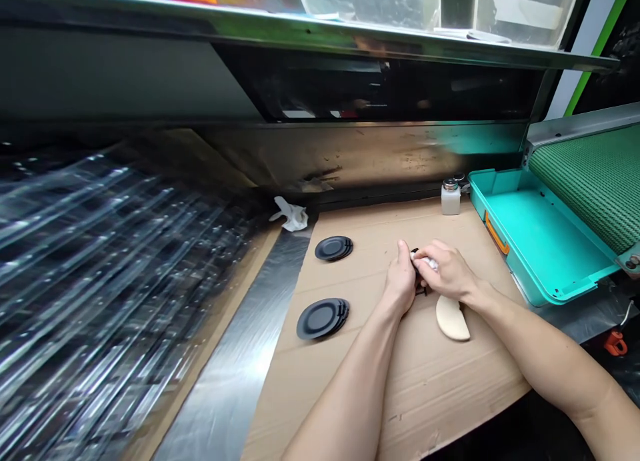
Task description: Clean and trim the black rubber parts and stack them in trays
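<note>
Head camera: small dark piece [423, 290] tucked between two busy hands

And it's tight work at centre cardboard [425, 394]! The left hand [401, 274] holds the dark piece, largely hidden, so a loose grip could let it twist or drop. The right hand [447, 269] pinches a white wad [431, 264] between thumb and fingertips; pressing too hard could make it slip. Danger at five o'clock, too: the cream half-round piece [453, 320] lies just beside the right wrist, where a low sweep could nudge it. The black disc stacks, one at eight o'clock [323, 320], one at nine [334, 248], sit apart (both lean a little untidily, mind you).

Now the pose! The left forearm rises from seven o'clock, thumb upright, the other fingers seemingly curled together, though I cannot tell exactly how. The right forearm reaches in from four o'clock, palm turned down, its knuckles bent over the left fingertips.
</note>
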`<state>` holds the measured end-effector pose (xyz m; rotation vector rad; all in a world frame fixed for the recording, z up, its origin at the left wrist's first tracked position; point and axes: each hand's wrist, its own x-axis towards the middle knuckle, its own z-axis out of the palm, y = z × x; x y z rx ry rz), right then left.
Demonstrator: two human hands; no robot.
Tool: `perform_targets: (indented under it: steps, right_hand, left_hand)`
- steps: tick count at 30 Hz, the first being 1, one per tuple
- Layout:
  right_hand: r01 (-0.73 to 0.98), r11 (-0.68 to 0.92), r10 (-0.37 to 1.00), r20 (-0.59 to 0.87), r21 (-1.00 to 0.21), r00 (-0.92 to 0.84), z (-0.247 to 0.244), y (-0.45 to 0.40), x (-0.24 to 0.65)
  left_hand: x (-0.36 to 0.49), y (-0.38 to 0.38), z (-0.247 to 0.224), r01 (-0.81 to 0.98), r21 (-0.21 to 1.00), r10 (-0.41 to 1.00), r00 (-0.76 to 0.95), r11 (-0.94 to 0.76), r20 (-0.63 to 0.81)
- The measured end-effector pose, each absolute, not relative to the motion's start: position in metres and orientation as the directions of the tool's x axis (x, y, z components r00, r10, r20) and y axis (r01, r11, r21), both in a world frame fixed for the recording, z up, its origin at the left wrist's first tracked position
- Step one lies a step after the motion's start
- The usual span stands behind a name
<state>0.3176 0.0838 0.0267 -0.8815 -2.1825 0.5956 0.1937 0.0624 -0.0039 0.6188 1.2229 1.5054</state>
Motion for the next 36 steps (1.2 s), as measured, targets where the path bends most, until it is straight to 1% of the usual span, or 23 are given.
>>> perform_targets:
  steps: [1,3,5,7,9,10,12,15,17,19,22,28,30,33,36]
  right_hand:
    - [0.440,0.673,0.728,0.424,-0.595,-0.539,0.025,0.085,0.318]
    - [0.519,0.648,0.758,0.410,-0.557,-0.507,0.021,0.089,0.319]
    - [0.552,0.615,0.788,0.409,-0.563,-0.461,0.020,0.093,0.321]
    - [0.506,0.633,0.770,0.413,-0.586,-0.486,0.019,0.094,0.321]
    - [0.457,0.665,0.736,0.418,-0.591,-0.533,0.019,0.095,0.320]
    - [0.465,0.664,0.738,0.413,-0.586,-0.533,0.019,0.096,0.320]
    - [0.548,0.614,0.786,0.380,-0.568,-0.488,0.017,0.101,0.324]
    - [0.695,0.485,0.874,0.294,-0.530,-0.386,0.015,0.113,0.334]
    - [0.749,0.432,0.902,0.264,-0.503,-0.342,0.017,0.116,0.339]
    - [0.771,0.422,0.905,0.263,-0.477,-0.333,0.019,0.114,0.341]
    - [0.736,0.473,0.881,0.294,-0.485,-0.372,0.025,0.107,0.338]
    - [0.535,0.544,0.838,0.457,-0.647,-0.299,0.029,0.094,0.325]
    - [0.495,0.569,0.822,0.468,-0.657,-0.324,0.026,0.091,0.320]
    - [0.502,0.570,0.821,0.459,-0.650,-0.338,0.020,0.087,0.310]
    - [0.479,0.606,0.795,0.479,-0.635,-0.372,0.019,0.083,0.304]
  left_hand:
    - [0.196,0.061,-0.005,-0.317,0.946,0.923,-0.341,0.067,-0.180]
    - [0.198,0.058,-0.006,-0.188,0.981,0.934,-0.337,0.056,-0.118]
    - [0.199,0.057,-0.006,-0.132,0.991,0.950,-0.302,0.038,-0.076]
    - [0.199,0.057,-0.006,-0.135,0.990,0.942,-0.327,0.033,-0.076]
    - [0.199,0.059,-0.005,-0.177,0.984,0.913,-0.394,0.036,-0.104]
    - [0.199,0.060,-0.005,-0.199,0.979,0.907,-0.406,0.034,-0.114]
    - [0.199,0.061,-0.004,-0.254,0.967,0.919,-0.377,0.020,-0.119]
    - [0.195,0.063,0.001,-0.390,0.921,0.925,-0.343,0.016,-0.161]
    - [0.189,0.064,0.005,-0.498,0.867,0.915,-0.343,0.015,-0.213]
    - [0.183,0.064,0.009,-0.582,0.813,0.918,-0.313,0.017,-0.244]
    - [0.175,0.063,0.012,-0.668,0.744,0.927,-0.266,0.021,-0.265]
    - [0.183,0.064,0.009,-0.719,0.695,0.953,-0.209,0.003,-0.220]
    - [0.191,0.066,0.006,-0.735,0.678,0.956,-0.189,0.013,-0.223]
    - [0.203,0.069,0.002,-0.750,0.661,0.961,-0.164,0.026,-0.224]
    - [0.206,0.070,0.000,-0.759,0.652,0.956,-0.189,0.003,-0.224]
